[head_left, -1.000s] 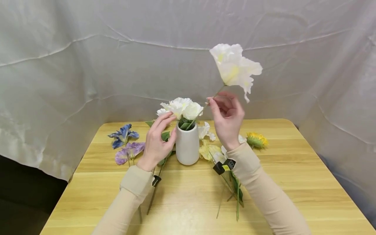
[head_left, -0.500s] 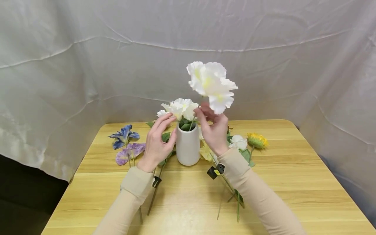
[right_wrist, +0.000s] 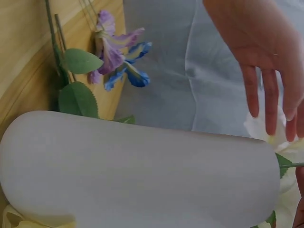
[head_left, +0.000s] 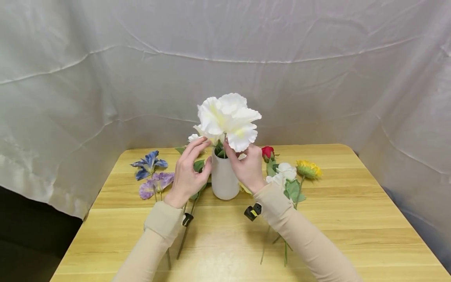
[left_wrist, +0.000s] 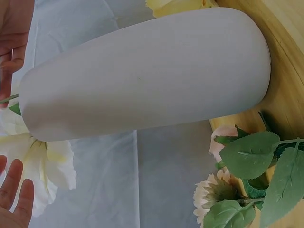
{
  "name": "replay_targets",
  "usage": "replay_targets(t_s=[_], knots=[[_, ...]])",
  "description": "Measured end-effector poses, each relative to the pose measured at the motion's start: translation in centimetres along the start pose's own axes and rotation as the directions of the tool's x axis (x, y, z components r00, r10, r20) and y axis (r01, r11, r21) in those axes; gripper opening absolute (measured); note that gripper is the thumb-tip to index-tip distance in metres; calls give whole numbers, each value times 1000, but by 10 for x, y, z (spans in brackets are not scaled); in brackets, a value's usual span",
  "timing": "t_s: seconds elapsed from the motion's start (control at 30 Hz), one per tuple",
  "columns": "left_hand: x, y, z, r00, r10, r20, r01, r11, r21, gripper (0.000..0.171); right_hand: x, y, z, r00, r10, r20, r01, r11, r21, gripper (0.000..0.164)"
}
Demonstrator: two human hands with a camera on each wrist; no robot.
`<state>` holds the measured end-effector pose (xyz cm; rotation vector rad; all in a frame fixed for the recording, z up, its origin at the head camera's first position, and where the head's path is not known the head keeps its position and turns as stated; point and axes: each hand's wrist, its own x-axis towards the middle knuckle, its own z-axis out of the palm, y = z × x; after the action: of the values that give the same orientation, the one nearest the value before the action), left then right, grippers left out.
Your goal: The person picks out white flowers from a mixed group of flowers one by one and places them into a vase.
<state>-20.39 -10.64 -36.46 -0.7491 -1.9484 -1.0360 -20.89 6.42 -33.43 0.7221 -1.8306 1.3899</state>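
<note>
A white vase (head_left: 224, 180) stands upright on the wooden table, with white blooms (left_wrist: 33, 166) and green leaves at its mouth. Thumb and fingers of my right hand (head_left: 248, 166) pinch the stem of a large white flower (head_left: 229, 117) with ruffled, yellow-tinged petals. This stem (right_wrist: 295, 165) runs into the vase mouth, and its bloom is above the other white ones, partly covering them. On the vase's left side, my left hand (head_left: 188, 172) has relaxed, spread fingers close to the white petals and grips nothing.
Left of the vase lie a blue flower (head_left: 149, 162) and a purple flower (head_left: 156, 184), with leafy stems beside them. On the right are a red rose (head_left: 267, 152), white roses (head_left: 286, 171) and a sunflower (head_left: 308, 169). Grey cloth (head_left: 225, 78) hangs behind the table.
My right hand has come left and down with the large white flower, bringing its bloom from the upper right to above the vase. My left hand stays nearly still.
</note>
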Motion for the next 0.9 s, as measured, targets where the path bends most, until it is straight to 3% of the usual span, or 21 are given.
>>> replay_targets(t_s=[0.27, 0.47, 0.6, 0.73, 0.9], knots=[[-2, 1, -1, 1000, -23, 14, 23, 1000, 15, 39, -13, 14, -1, 998, 4, 60, 3, 993, -121, 12], [-6, 0, -2, 999, -34, 2, 34, 999, -10, 37, -21, 20, -3, 994, 29, 106, -5, 975, -221, 30], [-9, 5, -4, 999, -34, -38, 33, 999, -22, 36, -22, 23, -2, 994, 25, 105, -3, 979, -202, 40], [-8, 17, -12, 996, -20, -89, 15, 998, -54, 34, -22, 25, 1, 994, -33, 101, 53, 979, -199, 36], [-9, 22, -20, 991, -12, -132, 8, 999, -35, 33, -21, 24, 3, 985, -99, 144, 136, 952, -273, 26]])
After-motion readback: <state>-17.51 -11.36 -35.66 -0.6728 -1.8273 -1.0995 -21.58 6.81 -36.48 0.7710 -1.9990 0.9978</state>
